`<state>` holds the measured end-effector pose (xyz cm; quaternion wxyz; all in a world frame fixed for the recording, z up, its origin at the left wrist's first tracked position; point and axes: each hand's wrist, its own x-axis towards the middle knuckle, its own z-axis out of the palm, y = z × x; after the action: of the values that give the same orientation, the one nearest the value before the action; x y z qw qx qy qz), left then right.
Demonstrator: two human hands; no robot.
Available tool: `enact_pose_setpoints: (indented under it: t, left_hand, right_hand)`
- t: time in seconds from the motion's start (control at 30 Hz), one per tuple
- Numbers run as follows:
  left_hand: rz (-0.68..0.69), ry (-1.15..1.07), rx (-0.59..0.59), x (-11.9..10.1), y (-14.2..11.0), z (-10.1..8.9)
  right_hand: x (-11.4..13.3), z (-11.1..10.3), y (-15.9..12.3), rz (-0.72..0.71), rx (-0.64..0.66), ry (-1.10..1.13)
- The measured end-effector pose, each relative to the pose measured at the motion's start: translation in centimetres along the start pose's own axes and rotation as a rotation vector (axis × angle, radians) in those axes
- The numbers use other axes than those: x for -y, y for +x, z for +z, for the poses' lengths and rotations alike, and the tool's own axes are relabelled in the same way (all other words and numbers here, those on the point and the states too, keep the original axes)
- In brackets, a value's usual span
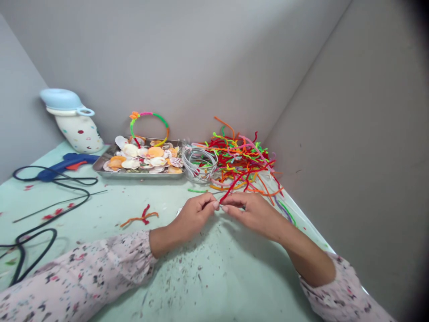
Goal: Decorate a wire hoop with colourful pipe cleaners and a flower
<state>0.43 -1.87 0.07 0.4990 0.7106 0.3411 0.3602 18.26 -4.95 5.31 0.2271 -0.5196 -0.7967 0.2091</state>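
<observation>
My left hand (197, 214) and my right hand (253, 212) meet above the table, thumbs and fingers closed in a pinch, their tips almost touching. A red pipe cleaner (229, 190) rises from between the fingertips and slants up to the right, in front of the pile behind. A bit of thin grey wire (220, 205) seems to show between the fingertips; how the two are joined is too small to tell. Left of my left hand, an orange pipe cleaner (134, 219) with a short red pipe cleaner (145, 214) crossing it lies on the table.
Behind my hands are a coil of grey wire (187, 165) and a pile of coloured pipe cleaners (241, 154). A metal tray (140, 175) holds shells and a colourful hoop (166, 123). Leftward are a blue glue gun (62, 166), its black cord (80, 201) and a bottle (78, 129).
</observation>
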Motion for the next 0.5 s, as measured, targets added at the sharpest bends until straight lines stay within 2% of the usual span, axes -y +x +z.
enact_pose_setpoints:
  t: [0.13, 0.27, 0.5]
  left_hand:
    - [-0.013, -0.059, 0.01, 0.6, 0.0, 0.1]
    - [0.019, -0.015, -0.008, 0.3, -0.3, 0.0]
    - [0.079, 0.099, -0.029, -0.5, -0.6, -0.3]
  right_hand:
    - [0.0, 0.6, 0.3, 0.074, 0.007, 0.079]
    - [-0.1, 1.0, 0.5, 0.175, -0.01, 0.143]
    - [-0.5, 1.5, 0.6, 0.16, -0.058, 0.189]
